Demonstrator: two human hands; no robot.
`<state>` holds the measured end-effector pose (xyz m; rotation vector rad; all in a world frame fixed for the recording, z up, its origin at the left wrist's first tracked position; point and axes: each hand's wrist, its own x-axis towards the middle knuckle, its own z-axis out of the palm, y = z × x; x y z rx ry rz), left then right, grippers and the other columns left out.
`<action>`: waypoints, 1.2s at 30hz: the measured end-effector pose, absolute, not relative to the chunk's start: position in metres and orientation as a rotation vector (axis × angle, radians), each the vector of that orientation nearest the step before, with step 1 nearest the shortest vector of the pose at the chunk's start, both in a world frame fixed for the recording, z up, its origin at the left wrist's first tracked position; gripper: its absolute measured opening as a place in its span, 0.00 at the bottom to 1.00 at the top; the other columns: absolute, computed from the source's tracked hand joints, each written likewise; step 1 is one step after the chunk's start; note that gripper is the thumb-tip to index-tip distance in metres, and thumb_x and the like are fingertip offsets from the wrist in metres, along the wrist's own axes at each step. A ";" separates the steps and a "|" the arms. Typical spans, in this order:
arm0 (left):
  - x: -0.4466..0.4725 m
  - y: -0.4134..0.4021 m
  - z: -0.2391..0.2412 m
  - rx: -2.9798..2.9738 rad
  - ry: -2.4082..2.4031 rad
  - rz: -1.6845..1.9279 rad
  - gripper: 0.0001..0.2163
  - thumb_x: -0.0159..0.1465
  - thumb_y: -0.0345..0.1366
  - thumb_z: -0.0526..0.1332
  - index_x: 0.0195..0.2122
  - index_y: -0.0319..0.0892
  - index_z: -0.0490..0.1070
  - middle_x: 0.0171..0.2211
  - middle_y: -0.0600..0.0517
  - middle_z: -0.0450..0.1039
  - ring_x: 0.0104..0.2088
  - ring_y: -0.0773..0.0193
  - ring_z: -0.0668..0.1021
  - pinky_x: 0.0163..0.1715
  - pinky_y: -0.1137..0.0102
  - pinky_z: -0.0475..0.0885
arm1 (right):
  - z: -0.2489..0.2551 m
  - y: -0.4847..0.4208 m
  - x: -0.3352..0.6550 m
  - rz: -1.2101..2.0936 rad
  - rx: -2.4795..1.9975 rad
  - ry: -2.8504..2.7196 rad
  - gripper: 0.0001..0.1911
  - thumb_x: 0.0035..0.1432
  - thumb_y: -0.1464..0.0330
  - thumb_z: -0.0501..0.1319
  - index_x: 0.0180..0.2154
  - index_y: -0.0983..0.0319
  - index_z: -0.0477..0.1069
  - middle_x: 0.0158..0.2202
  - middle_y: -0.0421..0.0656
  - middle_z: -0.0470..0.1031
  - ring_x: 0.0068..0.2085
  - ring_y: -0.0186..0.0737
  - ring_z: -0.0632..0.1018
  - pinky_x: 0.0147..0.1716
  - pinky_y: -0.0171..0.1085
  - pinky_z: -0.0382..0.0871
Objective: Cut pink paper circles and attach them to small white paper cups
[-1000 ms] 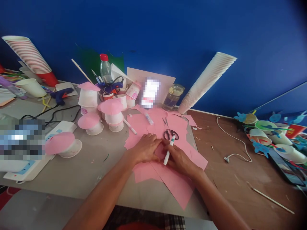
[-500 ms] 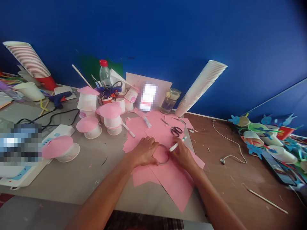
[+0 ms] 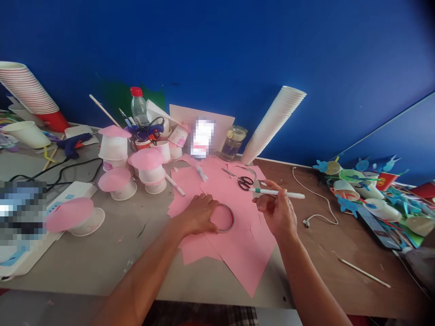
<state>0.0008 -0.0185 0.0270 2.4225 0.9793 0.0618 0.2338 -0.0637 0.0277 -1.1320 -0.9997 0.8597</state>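
Note:
My left hand (image 3: 197, 215) presses down on a grey ring (image 3: 227, 218) that lies on overlapping pink paper sheets (image 3: 238, 244). Its fingers curl over the ring's left side. My right hand (image 3: 277, 210) is lifted off the paper to the right of the ring and pinches a white pen (image 3: 278, 193) held roughly level, its tip pointing left. Black-handled scissors (image 3: 243, 181) lie on the pink paper just behind the pen.
Paper cups topped with pink discs (image 3: 149, 165) stand at the back left, near a glue gun (image 3: 71, 141), a bottle (image 3: 138, 106) and a jar (image 3: 233, 142). Two tall cup stacks (image 3: 272, 124) lean on the blue wall. A white cable (image 3: 314, 201), a stick (image 3: 362, 270) and decorated cups (image 3: 367, 194) lie right.
My right hand lifted the pen off the pink paper and swung it up to the right, uncovering the ring. My left hand stayed on the ring.

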 end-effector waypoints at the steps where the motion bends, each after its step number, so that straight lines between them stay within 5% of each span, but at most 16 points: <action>1: 0.001 -0.018 0.027 2.415 0.981 0.052 0.26 0.49 0.46 0.66 0.48 0.46 0.65 0.42 0.48 0.64 0.43 0.54 0.67 0.42 0.63 0.62 | 0.027 -0.065 0.235 0.879 -1.166 -0.979 0.23 0.63 0.52 0.47 0.45 0.60 0.70 0.16 0.36 0.66 0.24 0.38 0.72 0.35 0.42 0.70; 8: 0.003 -0.015 0.023 2.425 0.981 0.041 0.27 0.48 0.48 0.66 0.48 0.47 0.64 0.40 0.49 0.65 0.42 0.54 0.67 0.41 0.63 0.63 | 0.010 -0.081 0.232 0.993 -1.306 -0.979 0.15 0.54 0.58 0.61 0.37 0.61 0.74 0.26 0.41 0.71 0.29 0.36 0.70 0.30 0.37 0.65; 36: 0.001 -0.015 0.020 2.442 0.965 0.047 0.27 0.51 0.50 0.66 0.50 0.48 0.64 0.41 0.49 0.65 0.42 0.54 0.67 0.42 0.62 0.62 | 0.011 -0.033 0.205 0.983 -1.504 -1.232 0.10 0.54 0.63 0.57 0.25 0.61 0.63 0.17 0.35 0.63 0.21 0.32 0.64 0.22 0.33 0.55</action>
